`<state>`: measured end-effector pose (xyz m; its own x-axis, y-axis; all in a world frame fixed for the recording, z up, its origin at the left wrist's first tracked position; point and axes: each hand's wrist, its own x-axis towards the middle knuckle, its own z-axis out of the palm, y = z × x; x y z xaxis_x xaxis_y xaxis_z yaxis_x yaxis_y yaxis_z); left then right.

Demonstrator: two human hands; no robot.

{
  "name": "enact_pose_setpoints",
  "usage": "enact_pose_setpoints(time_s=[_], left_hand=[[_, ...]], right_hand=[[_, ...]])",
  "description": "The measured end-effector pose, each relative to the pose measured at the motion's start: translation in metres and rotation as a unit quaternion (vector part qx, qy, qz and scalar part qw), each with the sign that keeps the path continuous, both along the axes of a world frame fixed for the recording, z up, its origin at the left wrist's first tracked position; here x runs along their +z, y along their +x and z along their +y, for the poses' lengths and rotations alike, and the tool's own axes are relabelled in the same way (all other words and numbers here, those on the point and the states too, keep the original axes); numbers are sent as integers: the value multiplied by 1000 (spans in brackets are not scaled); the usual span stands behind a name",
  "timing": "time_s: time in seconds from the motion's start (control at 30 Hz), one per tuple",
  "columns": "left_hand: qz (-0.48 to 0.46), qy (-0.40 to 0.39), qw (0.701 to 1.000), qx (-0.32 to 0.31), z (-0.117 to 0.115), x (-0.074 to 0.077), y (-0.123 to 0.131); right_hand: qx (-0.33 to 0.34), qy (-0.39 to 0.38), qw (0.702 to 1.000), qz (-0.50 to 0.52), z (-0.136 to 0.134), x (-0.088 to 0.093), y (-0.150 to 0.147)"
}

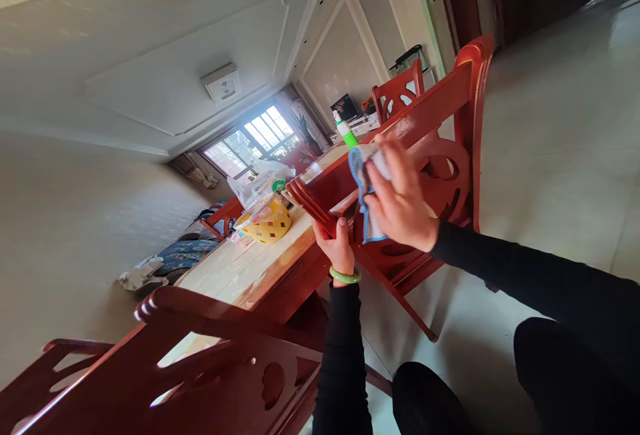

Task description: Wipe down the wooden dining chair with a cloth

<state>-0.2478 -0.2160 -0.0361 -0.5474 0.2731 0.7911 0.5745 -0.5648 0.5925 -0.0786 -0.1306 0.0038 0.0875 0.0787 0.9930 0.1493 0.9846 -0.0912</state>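
My left hand, with a green bangle at its wrist, is closed around the near upper corner of a red-brown wooden chair's backrest. In my right hand is a pale cleaning cloth with blue edging. The cloth lies against the upper part of that same backrest, and the fingers press on it, slightly smeared by motion. Just beyond the cloth stands a spray bottle with a white top and bright green lower part; its base is hidden.
A wooden dining table bears a yellow basket and a clear plastic bag. Another carved chair fills the lower left, close to my left arm. A further chair stands beyond. Tiled floor lies at the right.
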Motion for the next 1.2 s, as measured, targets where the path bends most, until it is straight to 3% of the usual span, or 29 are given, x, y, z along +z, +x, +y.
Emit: enact_pose_setpoints(time_s=[0.1,0.17,0.33,0.43,0.57,0.63,0.73,0.83,0.9,1.03,1.2], left_hand=[[-9,25,998,48,0,3,1],[-8,23,998,56,-1,6,4],[-17,4,1000,1,-4,11,14],[-13,7,1000,1,-3,14,19],[-8,19,1000,-14,-1,18,22],[-10,21,1000,-17,0,18,22],[-13,17,1000,-14,0,18,20],[-5,14,1000,-15,0,18,18],[1,15,1000,-14,1,18,18],[4,13,1000,-14,1,18,17],[-1,18,1000,-18,0,18,18]], right_hand=[[28,-19,994,-107,-2,13,-34],[24,-24,989,-145,19,13,-40],[-103,-55,993,-14,115,9,22],[-151,-112,981,53,149,-4,50],[-96,-142,985,33,132,-36,34],[-60,-137,989,2,121,-40,22],[-55,-144,988,-3,128,-16,26],[-123,-111,985,40,150,11,42],[-150,-91,983,54,160,11,50],[-121,-121,985,15,164,-11,57],[-152,-96,983,44,180,0,71]])
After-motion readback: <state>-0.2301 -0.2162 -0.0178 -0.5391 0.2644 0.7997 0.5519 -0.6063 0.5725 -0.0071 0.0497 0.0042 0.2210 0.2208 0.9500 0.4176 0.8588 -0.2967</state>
